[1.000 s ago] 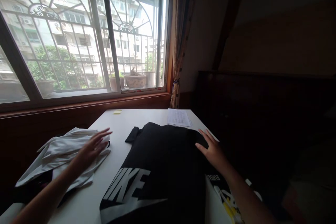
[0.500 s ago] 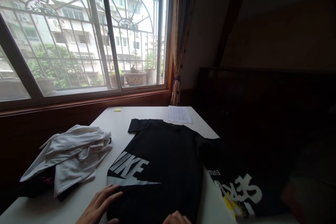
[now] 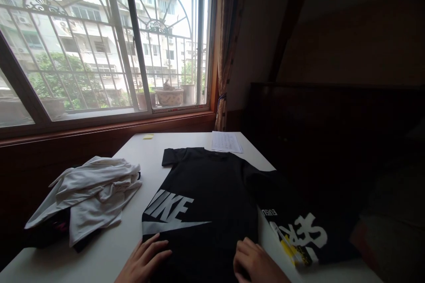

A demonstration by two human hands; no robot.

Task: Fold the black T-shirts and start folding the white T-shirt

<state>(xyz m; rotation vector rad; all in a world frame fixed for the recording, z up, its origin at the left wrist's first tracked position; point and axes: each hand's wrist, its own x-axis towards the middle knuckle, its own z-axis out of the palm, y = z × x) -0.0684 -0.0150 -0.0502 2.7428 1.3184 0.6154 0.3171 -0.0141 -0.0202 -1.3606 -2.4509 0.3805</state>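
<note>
A black T-shirt (image 3: 206, 185) with grey lettering and a grey swoosh lies spread on the white table (image 3: 126, 212), its collar toward the far end. My left hand (image 3: 146, 258) rests on the shirt's left edge near the bottom, just below the swoosh, its fingers apart. At the lower right edge of the shirt, my right hand (image 3: 255, 261) has its fingers curled down on the fabric. Whether it pinches any cloth is hidden under the fingers.
Crumpled white and dark clothes (image 3: 96, 190) are heaped at the left. Another dark garment (image 3: 308, 234) with white and yellow print lies at the right. Papers (image 3: 226, 142) and a yellow note (image 3: 148, 136) sit at the far end, below the window.
My left hand has moved right a little. My right hand has come further into view, up and to the right. The shirt's lower left part has shifted slightly right.
</note>
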